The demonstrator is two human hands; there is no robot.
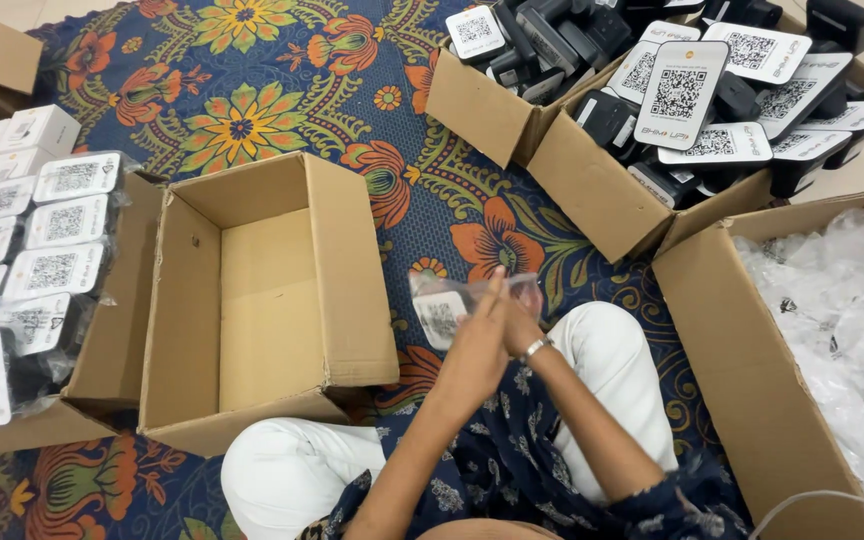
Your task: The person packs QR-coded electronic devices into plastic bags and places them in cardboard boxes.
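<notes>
Over floral rug (282,90), bagged device (444,312) half-hidden behind left hand (474,345), right hand (518,325).

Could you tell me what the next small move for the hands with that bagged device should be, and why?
Probably set the bagged device into the empty box to the left. Both the left hand and the right hand are pressed together on its clear bag, it looks wrapped, and bagged units already fill the box beyond.

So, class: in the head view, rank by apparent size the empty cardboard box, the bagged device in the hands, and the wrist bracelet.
1. Empty cardboard box
2. Bagged device, partly hidden by the hands
3. Bracelet
</notes>
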